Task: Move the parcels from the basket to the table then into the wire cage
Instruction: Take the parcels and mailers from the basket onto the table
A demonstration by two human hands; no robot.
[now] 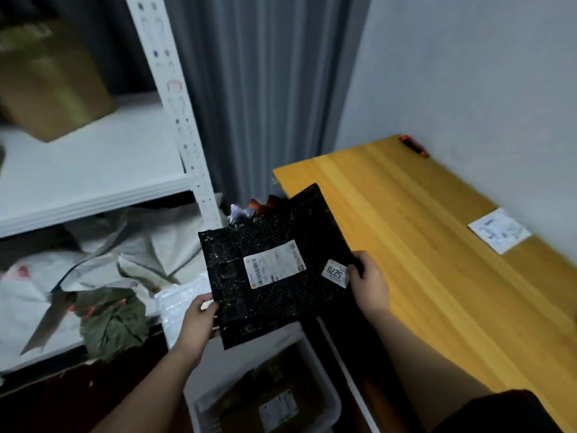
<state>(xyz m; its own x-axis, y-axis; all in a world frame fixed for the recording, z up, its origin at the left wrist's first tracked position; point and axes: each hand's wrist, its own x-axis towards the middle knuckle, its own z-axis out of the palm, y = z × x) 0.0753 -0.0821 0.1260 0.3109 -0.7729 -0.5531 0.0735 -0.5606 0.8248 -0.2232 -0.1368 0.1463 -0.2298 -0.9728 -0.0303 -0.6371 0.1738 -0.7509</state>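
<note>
I hold a flat black bubble-wrap parcel (274, 292) in the air above the white basket (324, 376). It carries a white shipping label and a sticker reading 5270. My left hand (198, 323) grips its lower left edge. My right hand (370, 285) grips its right edge beside the sticker. The parcel's far corner hangs over the left edge of the yellow wooden table (437, 260). Inside the basket lies a brown parcel (274, 401) with a white label. No wire cage is in view.
A white metal shelf unit (93, 179) stands at the left, with a cardboard box (46, 79) on top and white sacks (103, 264) below. On the table lie a white label sheet (499, 231) and a red-black object (413, 145) near the wall. Grey curtain behind.
</note>
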